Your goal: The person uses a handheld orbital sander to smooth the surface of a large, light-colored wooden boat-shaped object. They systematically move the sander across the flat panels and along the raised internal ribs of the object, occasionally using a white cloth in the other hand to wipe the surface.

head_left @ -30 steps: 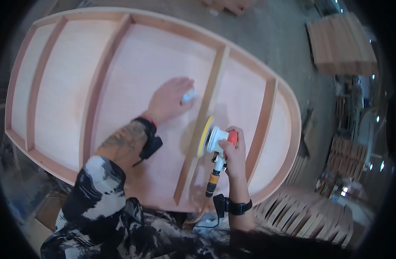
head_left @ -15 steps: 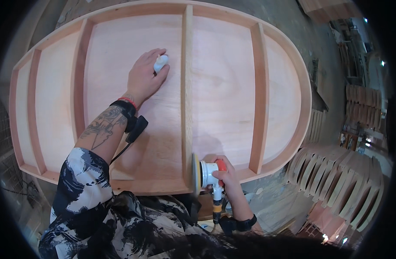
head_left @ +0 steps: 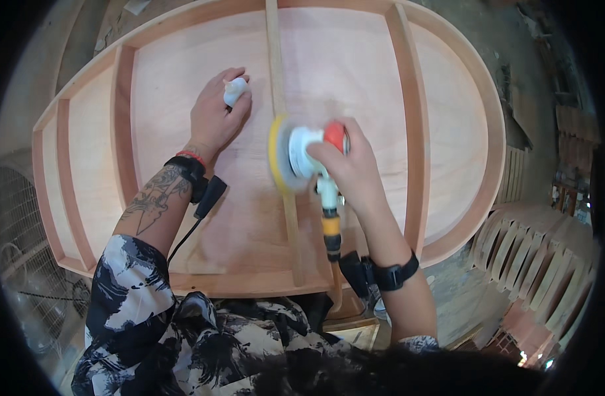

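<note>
My right hand point(head_left: 352, 158) is wrapped round a white and red air sander point(head_left: 305, 148), thumb and fingers closed over its body. The yellow-edged disc stands upright, at the middle wooden divider point(head_left: 290, 228) of a large shallow wooden frame point(head_left: 492, 132); whether it presses on the wood is hard to tell. My left hand point(head_left: 213, 112) lies flat on the pale bottom panel point(head_left: 177, 86), left of that divider, fingers stretched out. A white rounded lump point(head_left: 235, 91) sits at its fingers, perhaps a wrapping; its kind is unclear.
A hose point(head_left: 336, 290) with an orange and black coupling runs down from the sander. Other dividers point(head_left: 408, 119) cross the frame. Curved wooden pieces point(head_left: 533, 254) are stacked at the right. Wire mesh guards point(head_left: 28, 264) stand at the lower left.
My right hand has carried the sander away from my body, from the near end of the middle divider to about its middle. The left hand keeps its place on the panel. The view has shifted slightly.
</note>
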`<state>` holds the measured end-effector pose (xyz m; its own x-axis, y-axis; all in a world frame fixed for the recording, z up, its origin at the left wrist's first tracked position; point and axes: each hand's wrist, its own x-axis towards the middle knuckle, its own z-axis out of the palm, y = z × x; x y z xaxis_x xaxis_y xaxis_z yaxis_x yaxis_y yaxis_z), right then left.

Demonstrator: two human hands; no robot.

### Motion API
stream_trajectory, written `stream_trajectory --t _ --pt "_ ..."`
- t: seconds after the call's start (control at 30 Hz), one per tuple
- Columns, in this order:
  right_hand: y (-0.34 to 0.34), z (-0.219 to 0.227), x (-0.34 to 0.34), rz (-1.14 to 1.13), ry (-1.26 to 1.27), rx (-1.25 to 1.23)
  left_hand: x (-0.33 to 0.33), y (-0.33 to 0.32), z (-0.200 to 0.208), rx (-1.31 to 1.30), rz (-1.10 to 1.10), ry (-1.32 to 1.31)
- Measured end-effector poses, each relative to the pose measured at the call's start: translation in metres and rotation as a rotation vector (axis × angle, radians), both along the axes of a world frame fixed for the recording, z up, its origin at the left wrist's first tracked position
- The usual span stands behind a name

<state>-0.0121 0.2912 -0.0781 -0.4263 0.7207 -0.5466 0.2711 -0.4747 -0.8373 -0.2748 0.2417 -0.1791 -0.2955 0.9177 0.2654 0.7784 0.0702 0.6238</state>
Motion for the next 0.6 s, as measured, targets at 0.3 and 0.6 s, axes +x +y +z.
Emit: stream_trajectory --t 0.3,0.6 --pt "-0.048 0.006 0.031 0.03 -0.207 0.223 0.009 0.002 0.005 -0.06 0.026 -0.086" --pt "-0.144 0.009 0.107 0.069 -0.124 -0.074 0.002 0.0 0.009 -0.112 -0.025 -0.256"
